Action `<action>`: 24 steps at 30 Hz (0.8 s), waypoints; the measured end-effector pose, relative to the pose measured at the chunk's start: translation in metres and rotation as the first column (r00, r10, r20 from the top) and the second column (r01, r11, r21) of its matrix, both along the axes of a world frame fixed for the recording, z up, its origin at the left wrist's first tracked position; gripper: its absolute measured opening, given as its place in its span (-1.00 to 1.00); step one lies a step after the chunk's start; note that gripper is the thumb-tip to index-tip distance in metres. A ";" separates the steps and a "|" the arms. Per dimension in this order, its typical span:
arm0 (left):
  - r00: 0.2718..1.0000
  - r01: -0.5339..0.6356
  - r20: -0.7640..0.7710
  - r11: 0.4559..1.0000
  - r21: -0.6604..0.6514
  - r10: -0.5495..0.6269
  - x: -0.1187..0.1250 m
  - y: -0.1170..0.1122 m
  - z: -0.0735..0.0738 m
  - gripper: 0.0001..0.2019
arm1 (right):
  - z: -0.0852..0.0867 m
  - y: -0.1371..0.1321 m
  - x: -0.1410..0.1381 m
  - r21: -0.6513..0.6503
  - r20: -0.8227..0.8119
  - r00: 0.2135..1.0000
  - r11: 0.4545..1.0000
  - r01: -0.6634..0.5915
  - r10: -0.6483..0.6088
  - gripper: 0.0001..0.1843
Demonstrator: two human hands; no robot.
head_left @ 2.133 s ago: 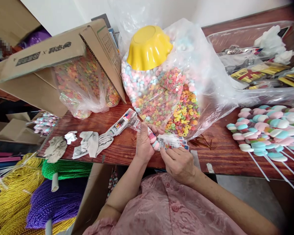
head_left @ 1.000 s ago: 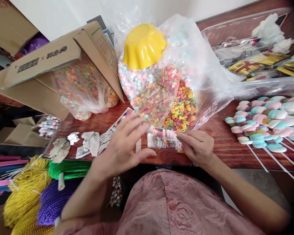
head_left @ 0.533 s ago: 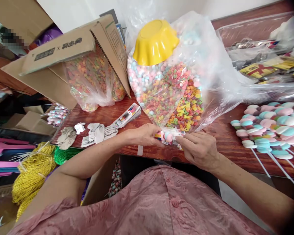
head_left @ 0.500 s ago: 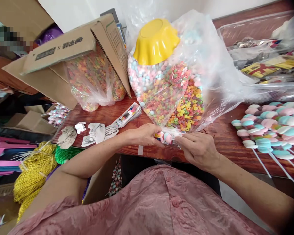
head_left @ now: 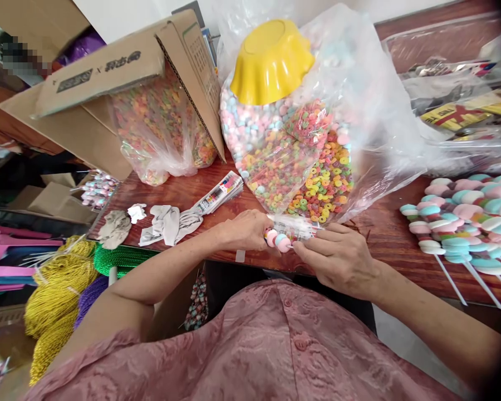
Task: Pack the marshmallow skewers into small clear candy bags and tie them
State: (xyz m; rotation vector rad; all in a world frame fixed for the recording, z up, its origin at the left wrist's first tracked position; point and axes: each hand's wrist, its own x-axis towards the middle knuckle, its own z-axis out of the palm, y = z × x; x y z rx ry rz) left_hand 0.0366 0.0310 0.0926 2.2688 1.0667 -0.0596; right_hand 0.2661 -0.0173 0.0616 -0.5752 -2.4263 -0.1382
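My left hand (head_left: 253, 229) is closed around one end of a candy skewer (head_left: 281, 241) threaded with pink, white and blue marshmallows. My right hand (head_left: 340, 253) has its thumb and fingers pinched at the skewer's other end, where a bit of white stick shows. Just behind the skewer, clear printed wrappers (head_left: 296, 224) lie at the table edge, partly hidden by both hands. Beyond them sits a large clear bag of marshmallows (head_left: 237, 125) and ring gummies (head_left: 323, 184), with a yellow fluted bowl (head_left: 271, 64) resting upside down on it.
Finished marshmallow skewers (head_left: 463, 223) are piled on the right. At left, an open cardboard box (head_left: 104, 69) holds a bag of gummies (head_left: 158, 122). Flat wrappers (head_left: 221, 192) and a crumpled glove (head_left: 165, 223) lie left of my hands. A clear tray (head_left: 463, 145) stands at back right.
The skewer has come a little toward me and its marshmallow end shows more clearly. My right fingertips have shifted slightly left and down. The view has tilted a little.
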 end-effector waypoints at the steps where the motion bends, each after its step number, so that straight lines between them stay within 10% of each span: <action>1: 1.000 0.010 0.011 1.000 -0.016 -0.009 0.001 0.000 0.000 -0.76 | 0.001 0.000 0.000 0.031 0.025 1.000 0.999 -0.007 0.006 -0.78; 11: 1.000 0.004 -0.029 0.997 0.078 -0.002 -0.001 -0.002 -0.005 -0.76 | 0.006 -0.003 0.000 0.151 0.061 0.997 0.987 0.047 -0.057 -0.82; 18: 0.977 0.096 -0.212 0.855 0.510 0.017 -0.005 0.000 -0.021 -0.93 | -0.008 -0.006 -0.003 -0.316 0.055 0.980 0.928 0.198 -0.190 -0.59; 24: 0.989 0.079 -0.146 0.850 0.521 -0.003 -0.003 0.003 -0.022 -0.92 | 0.000 -0.002 0.004 0.015 0.144 0.986 0.996 0.084 -0.085 -0.64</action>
